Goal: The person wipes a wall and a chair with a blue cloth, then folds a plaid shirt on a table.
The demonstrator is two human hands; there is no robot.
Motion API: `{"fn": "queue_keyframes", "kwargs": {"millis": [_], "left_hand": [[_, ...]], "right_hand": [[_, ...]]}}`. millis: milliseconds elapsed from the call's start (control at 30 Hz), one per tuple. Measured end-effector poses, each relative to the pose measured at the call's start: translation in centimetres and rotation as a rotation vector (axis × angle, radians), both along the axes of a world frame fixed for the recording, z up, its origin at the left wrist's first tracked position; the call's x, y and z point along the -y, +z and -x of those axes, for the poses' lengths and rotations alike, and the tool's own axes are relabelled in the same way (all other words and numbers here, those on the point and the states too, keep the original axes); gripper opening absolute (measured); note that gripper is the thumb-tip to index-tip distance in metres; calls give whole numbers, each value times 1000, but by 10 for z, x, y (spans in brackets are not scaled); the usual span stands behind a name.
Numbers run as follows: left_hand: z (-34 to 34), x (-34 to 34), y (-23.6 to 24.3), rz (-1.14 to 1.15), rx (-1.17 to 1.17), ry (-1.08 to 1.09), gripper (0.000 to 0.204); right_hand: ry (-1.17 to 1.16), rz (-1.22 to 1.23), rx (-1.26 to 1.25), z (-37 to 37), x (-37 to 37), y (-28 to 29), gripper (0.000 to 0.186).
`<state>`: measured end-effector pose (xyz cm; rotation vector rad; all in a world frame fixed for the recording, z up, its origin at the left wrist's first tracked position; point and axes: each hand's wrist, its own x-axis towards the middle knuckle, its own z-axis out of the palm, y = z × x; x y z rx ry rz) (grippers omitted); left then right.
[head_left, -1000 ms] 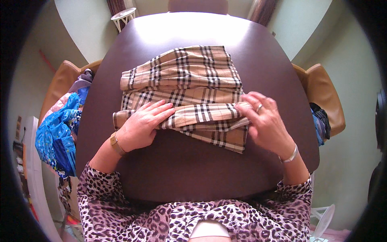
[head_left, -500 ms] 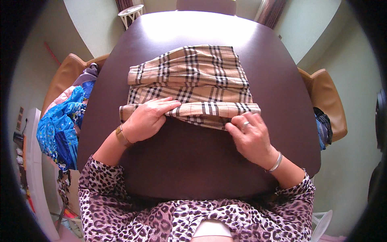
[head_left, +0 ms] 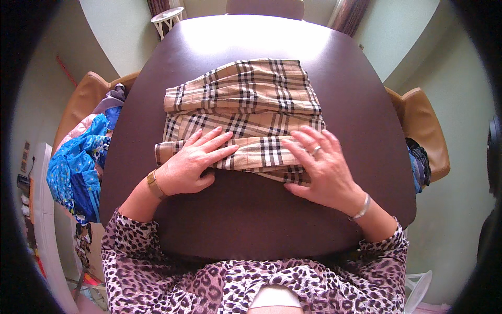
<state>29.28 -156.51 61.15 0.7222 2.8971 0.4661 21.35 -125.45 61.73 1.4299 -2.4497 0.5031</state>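
A beige plaid garment with black and white checks lies partly folded on the dark table. It looks like a shirt, with what seems a sleeve across its far side and a narrow folded band along its near edge. My left hand rests flat on the left part of that band, fingers spread. At the band's right end is my right hand, its fingers stretched out and apart over the cloth and its thumb by the near edge. Neither hand grips anything. The cloth beneath both palms is hidden.
The dark brown table has a rounded outline. Tan chairs flank it: the left chair bears a heap of clothes with a blue jacket, the right chair some dark clothes. A small white stand is far left.
My right hand has let go of the band's near edge and spread its fingers over it. The band's near edge now lies closer to me. My left hand's fingers have fanned out.
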Motion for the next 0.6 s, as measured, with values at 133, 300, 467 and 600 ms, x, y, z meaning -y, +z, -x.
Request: {"fn": "queue_keyframes", "kwargs": {"millis": [133,300,467,600], "left_hand": [[3,3,-6,35,-15,4,84],[0,6,0,81,-26,20,74],[3,23,-3,-181,37,98,47],[7,21,-6,-93,-168,168,47]], "right_hand": [[61,11,-230,14,-7,-19,37],[8,-69,-316,27,-20,-20,14],[-60,-138,105,33,-45,-6,23],[-38,56,-22,23,-6,1,29]]}}
